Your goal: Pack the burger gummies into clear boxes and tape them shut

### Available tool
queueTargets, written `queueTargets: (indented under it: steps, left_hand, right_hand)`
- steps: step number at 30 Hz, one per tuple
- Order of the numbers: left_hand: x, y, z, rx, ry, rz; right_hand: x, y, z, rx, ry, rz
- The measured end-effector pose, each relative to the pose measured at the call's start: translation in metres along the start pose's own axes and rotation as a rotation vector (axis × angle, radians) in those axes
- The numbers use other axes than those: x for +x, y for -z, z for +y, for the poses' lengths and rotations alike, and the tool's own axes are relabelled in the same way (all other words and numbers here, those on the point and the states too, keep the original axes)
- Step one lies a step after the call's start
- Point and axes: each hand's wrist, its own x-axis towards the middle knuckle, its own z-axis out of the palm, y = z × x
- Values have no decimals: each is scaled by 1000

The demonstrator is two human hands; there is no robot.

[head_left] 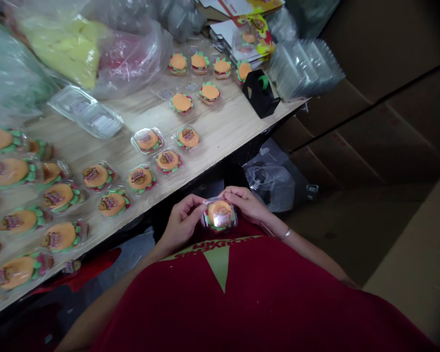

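Both hands hold one small clear plastic box with an orange burger-shaped toy [219,215] inside, close to my red shirt and below the table edge. My left hand [181,222] pinches the box's left side with its fingers closed. My right hand [248,204] grips the box's right and top edge, fingers curled. On the wooden table [227,129] lie several more boxed burger toys [167,161] with stickers, and several unboxed ones [199,61] further back.
A black tape dispenser [259,92] stands near the table's right edge beside a stack of clear plastic trays [304,68]. An empty clear box [86,111], plastic bags with yellow and pink material [95,49] and printed cards [242,24] lie at the back. Cardboard boxes [407,234] stand at right.
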Motion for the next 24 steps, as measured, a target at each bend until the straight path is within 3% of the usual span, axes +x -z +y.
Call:
queueTargets:
  steps: [6, 10, 16, 20, 24]
  left_hand:
    - [6, 6, 16, 127, -82, -249]
    - [7, 4, 14, 127, -64, -268]
    - [0, 5, 1, 66, 29, -225]
    - [-8, 7, -2, 21, 57, -318]
    - [-13, 7, -9, -20, 64, -276]
  right_hand:
    - [5, 4, -29, -304, 62, -332]
    - [10, -3, -39, -411, 79, -426]
    - [7, -5, -21, -362, 66, -289]
    - [11, 3, -8, -224, 34, -67]
    - [10, 6, 1, -132, 17, 66]
